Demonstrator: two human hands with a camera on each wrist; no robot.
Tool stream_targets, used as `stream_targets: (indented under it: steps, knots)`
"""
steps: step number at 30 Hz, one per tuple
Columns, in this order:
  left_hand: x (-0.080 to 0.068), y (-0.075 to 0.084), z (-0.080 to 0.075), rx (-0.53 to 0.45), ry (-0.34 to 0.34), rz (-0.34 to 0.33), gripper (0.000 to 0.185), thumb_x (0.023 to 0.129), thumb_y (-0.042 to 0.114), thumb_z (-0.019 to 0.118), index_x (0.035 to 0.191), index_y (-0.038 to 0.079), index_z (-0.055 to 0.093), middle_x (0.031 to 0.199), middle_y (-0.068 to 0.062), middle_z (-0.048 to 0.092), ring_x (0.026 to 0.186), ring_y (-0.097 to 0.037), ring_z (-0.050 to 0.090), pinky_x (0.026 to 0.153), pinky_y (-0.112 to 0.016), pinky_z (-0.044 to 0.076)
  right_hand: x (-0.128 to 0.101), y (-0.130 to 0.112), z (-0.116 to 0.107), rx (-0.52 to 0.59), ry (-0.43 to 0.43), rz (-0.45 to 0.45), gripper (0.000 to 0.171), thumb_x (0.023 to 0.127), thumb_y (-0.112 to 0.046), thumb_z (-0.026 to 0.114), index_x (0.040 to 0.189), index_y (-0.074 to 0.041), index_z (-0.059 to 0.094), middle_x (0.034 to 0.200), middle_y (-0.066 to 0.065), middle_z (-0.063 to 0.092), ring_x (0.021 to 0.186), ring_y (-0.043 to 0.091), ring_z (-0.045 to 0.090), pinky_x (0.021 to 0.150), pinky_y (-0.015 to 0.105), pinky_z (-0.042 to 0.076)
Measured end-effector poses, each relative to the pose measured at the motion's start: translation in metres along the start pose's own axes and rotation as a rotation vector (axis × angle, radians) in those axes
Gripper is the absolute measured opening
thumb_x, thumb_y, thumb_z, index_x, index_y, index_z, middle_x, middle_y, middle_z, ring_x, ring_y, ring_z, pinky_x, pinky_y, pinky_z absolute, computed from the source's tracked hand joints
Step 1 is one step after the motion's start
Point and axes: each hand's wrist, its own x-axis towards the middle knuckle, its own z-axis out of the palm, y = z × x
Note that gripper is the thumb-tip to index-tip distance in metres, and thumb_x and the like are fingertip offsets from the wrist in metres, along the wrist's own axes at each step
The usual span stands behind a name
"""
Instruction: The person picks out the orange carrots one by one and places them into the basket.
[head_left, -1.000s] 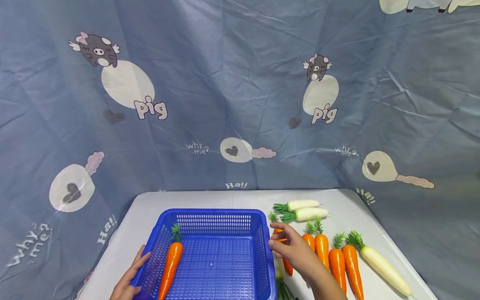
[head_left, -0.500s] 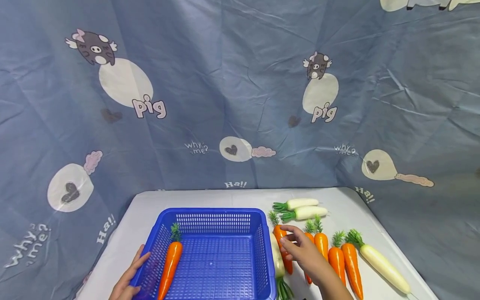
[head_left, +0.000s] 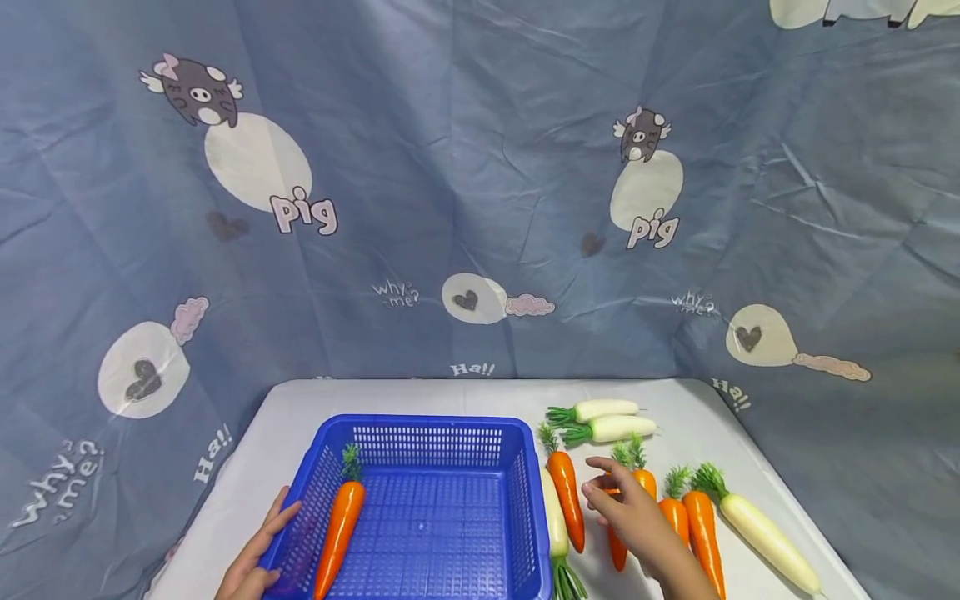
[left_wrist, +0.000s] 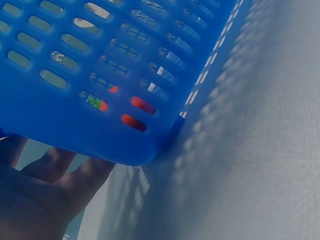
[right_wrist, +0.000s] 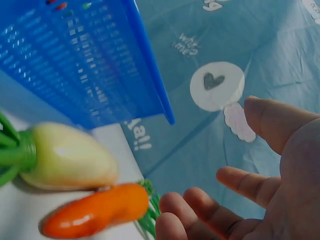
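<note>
In the head view my left hand rests on the left rim of a blue plastic basket; its fingertips pass behind the rim in the left wrist view. One carrot with a green top lies in the basket along its left side. My right hand hovers over the carrots right of the basket, fingers spread and holding nothing. Just left of it lies another carrot, beside a white radish against the basket wall. The right hand partly covers a further carrot.
Two white radishes lie at the back of the white table. Farther right are more carrots and a long white radish near the right edge. A blue printed cloth hangs behind.
My right hand has moved right, away from the basket rim, uncovering the carrot and radish beside the basket. The left hand stays at the left rim.
</note>
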Motion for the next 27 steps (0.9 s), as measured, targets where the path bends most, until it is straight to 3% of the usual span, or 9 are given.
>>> stream_targets:
  steps: [3, 7, 12, 15, 22, 27]
  knots:
    - [0.000, -0.001, -0.001, -0.015, -0.017, -0.008, 0.083, 0.071, -0.004, 0.038, 0.151, 0.002, 0.019, 0.159, 0.018, -0.011, 0.118, 0.030, 0.021, 0.087, -0.012, 0.038, -0.002, 0.003, -0.005, -0.048, 0.026, 0.012, 0.057, 0.085, -0.049, 0.066, 0.133, -0.024, 0.049, 0.116, 0.011, 0.055, 0.101, 0.027, 0.059, 0.081, 0.042, 0.050]
    - [0.001, -0.002, -0.002, 0.043, 0.002, 0.003, 0.083, 0.069, -0.002, 0.040, 0.150, 0.001, 0.023, 0.159, 0.020, -0.007, 0.119, 0.030, 0.018, 0.089, -0.012, 0.036, -0.004, 0.006, -0.012, -0.153, 0.034, 0.015, 0.060, 0.083, -0.053, 0.066, 0.134, -0.027, 0.048, 0.117, 0.008, 0.057, 0.100, 0.021, 0.058, 0.079, 0.037, 0.049]
    - [0.002, -0.003, -0.003, 0.090, 0.019, 0.022, 0.084, 0.067, -0.002, 0.040, 0.149, -0.001, 0.024, 0.159, 0.021, -0.004, 0.120, 0.029, 0.017, 0.089, -0.012, 0.035, -0.005, 0.009, -0.021, -0.244, -0.035, -0.022, 0.062, 0.084, -0.049, 0.067, 0.138, -0.031, 0.043, 0.123, 0.010, 0.056, 0.109, 0.023, 0.056, 0.080, 0.035, 0.048]
    - [0.002, -0.002, -0.001, 0.078, 0.024, 0.003, 0.084, 0.067, -0.004, 0.039, 0.149, 0.001, 0.025, 0.159, 0.020, -0.006, 0.119, 0.030, 0.018, 0.088, -0.011, 0.036, -0.004, 0.010, -0.027, -0.275, -0.079, -0.027, 0.066, 0.084, -0.049, 0.067, 0.141, -0.032, 0.040, 0.128, 0.011, 0.054, 0.114, 0.026, 0.054, 0.081, 0.038, 0.050]
    - [0.001, 0.000, 0.000, 0.016, 0.006, -0.012, 0.084, 0.069, -0.008, 0.036, 0.151, 0.002, 0.022, 0.160, 0.017, -0.010, 0.118, 0.030, 0.020, 0.087, -0.012, 0.038, -0.006, 0.017, -0.040, -0.352, -0.073, -0.012, 0.071, 0.081, -0.051, 0.069, 0.143, -0.030, 0.040, 0.130, 0.012, 0.055, 0.117, 0.030, 0.054, 0.080, 0.042, 0.051]
    - [0.000, -0.002, -0.001, 0.007, -0.014, 0.027, 0.083, 0.068, -0.007, 0.036, 0.150, -0.003, 0.019, 0.159, 0.021, -0.009, 0.121, 0.029, 0.019, 0.089, -0.012, 0.037, -0.007, 0.025, -0.054, -0.348, -0.118, -0.008, 0.072, 0.085, -0.044, 0.068, 0.146, -0.024, 0.036, 0.134, 0.019, 0.050, 0.113, 0.034, 0.058, 0.077, 0.042, 0.052]
